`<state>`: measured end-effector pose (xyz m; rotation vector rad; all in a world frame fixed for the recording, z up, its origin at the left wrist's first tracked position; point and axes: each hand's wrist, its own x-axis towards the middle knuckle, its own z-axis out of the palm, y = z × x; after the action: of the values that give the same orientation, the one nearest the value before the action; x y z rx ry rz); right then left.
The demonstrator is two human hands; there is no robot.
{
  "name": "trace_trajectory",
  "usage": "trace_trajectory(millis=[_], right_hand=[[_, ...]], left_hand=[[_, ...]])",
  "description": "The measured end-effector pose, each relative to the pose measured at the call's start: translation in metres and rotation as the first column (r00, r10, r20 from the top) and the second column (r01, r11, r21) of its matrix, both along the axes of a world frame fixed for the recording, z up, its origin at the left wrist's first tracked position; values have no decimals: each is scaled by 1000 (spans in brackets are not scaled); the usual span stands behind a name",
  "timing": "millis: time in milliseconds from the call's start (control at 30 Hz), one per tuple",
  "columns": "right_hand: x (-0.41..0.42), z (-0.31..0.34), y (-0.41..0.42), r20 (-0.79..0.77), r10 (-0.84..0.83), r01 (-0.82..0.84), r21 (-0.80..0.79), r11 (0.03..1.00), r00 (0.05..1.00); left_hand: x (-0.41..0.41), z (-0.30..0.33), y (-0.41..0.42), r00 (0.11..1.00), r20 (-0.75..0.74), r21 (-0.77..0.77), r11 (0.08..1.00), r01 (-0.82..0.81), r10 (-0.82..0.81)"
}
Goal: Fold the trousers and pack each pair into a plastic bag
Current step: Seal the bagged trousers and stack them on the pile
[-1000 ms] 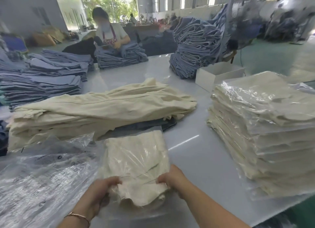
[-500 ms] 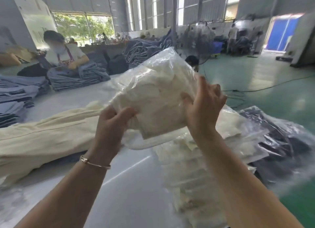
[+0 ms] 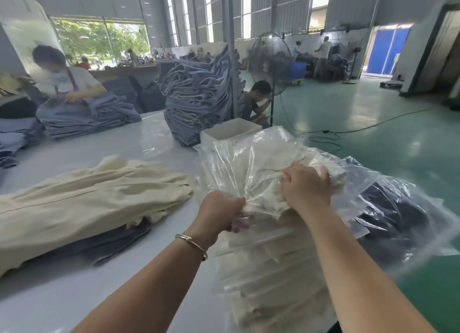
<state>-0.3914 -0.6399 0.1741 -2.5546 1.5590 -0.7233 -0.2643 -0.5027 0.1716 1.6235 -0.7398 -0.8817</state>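
The bagged trousers (image 3: 261,173) lie on top of the stack of packed pairs (image 3: 271,270) at the right end of the table (image 3: 104,278), a cream fold inside clear plastic. We read its long axis as running away from us and slightly leftward, with the closed end of the bag toward the white box (image 3: 231,131) and the open mouth toward our wrists. That matters most for what comes next: the loose mouth sits at the near edge, directly under the left hand (image 3: 221,215), while the bulk of the fold lies ahead of and between both hands. Our left hand has its fingers curled tight around a gathered bunch of plastic at that near corner. Our right hand (image 3: 306,186) rests farther up on the packet, fingers bent down into film and cloth; whether it pinches the cloth or only presses it flat we cannot quite tell through the glare. The right hand is nearer the packet's middle, the left nearer the mouth. Left of the stack, just apart, lies the heap of unfolded cream trousers (image 3: 84,203), long axis across the table. Beyond stand blue denim piles (image 3: 199,99).
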Motion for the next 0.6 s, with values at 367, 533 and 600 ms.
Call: trace_trajectory(millis=[367,533,600], right_hand=[[131,23,175,389,623,-559,-277,781,678],[236,-31,273,184,781,-785,-71,616,596],[280,-57,307,73,810,-813,37,581,582]], left_hand=[[112,-47,162,887,407,91,956,-278,219],[196,-91,304,853,205,207,830,-517,480],[232,-102,361,804,165,225,772,-594,571]])
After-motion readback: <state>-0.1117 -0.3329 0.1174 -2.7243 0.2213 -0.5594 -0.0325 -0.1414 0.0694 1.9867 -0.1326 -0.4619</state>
